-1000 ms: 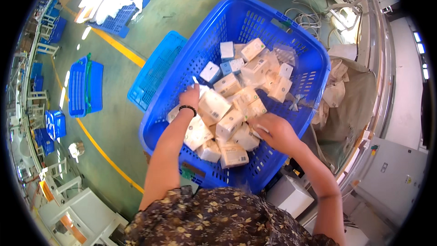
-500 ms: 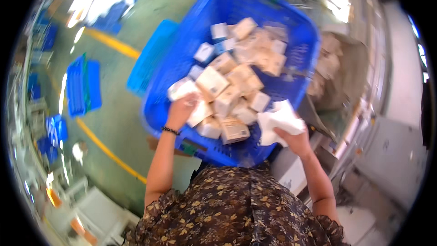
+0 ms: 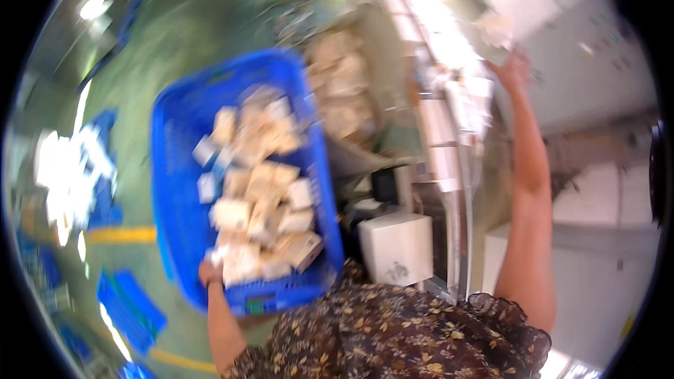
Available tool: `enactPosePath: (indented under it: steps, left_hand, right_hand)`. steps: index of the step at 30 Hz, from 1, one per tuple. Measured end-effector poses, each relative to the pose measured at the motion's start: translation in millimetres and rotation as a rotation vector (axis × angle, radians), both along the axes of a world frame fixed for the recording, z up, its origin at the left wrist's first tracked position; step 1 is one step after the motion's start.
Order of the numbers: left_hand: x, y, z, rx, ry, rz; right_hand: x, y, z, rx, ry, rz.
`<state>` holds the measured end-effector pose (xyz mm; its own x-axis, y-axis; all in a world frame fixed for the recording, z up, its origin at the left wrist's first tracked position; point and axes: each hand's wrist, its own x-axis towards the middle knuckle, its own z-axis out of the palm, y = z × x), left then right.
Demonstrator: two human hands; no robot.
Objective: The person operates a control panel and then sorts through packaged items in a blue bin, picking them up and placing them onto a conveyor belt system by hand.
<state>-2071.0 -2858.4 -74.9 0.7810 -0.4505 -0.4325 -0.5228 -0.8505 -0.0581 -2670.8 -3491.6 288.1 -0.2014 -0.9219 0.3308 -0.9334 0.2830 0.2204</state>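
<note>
A blue plastic crate (image 3: 166, 189) holds a loose heap of small white and cream boxes (image 3: 261, 193). Over the crate's near left side is my left hand (image 3: 210, 271), next to the white boxes at the heap's edge. A small white piece shows by its fingers, but motion blur hides the grip. My right arm stretches far to the right, past a long narrow bench. At its end my right hand (image 3: 514, 74) has its thumb and fingers spread. Just beyond the fingertips is a blurred whitish piece (image 3: 495, 29), apparently free of the hand.
White items lie along the long bench (image 3: 449, 161). Right of the crate stand a large sack (image 3: 344, 91) with pale contents and a white box-like stool (image 3: 397, 247). A blue crate (image 3: 130, 309) rests on the green floor at left, near a yellow line (image 3: 121, 235).
My view has swung right, so the crate appears further left. My right hand has gone from the crate to beyond the bench; the white sheet is no longer in its grip. My left hand stays by the crate.
</note>
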Motion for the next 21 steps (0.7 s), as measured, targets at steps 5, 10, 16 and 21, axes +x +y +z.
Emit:
enactPosePath:
  steps: [5,10,16,21]
  left_hand:
    - [-20.1,-33.0,95.1,-0.33,-0.065,-0.021]
    - [-59.6,-35.7,161.0,-0.84,0.25,0.271]
    - [-150.8,-60.5,218.0,-1.678,0.902,0.671]
    - [-166.2,-41.7,231.8,-1.724,1.207,0.8]
  right_hand:
    - [108.7,65.9,-42.4,-0.087,-0.688,0.95]
    - [267.3,256.6,-50.4,0.781,-0.665,1.481]
    - [334.9,374.9,-150.3,1.106,-1.569,1.136]
    - [328.5,408.0,-100.4,0.799,-1.388,1.379]
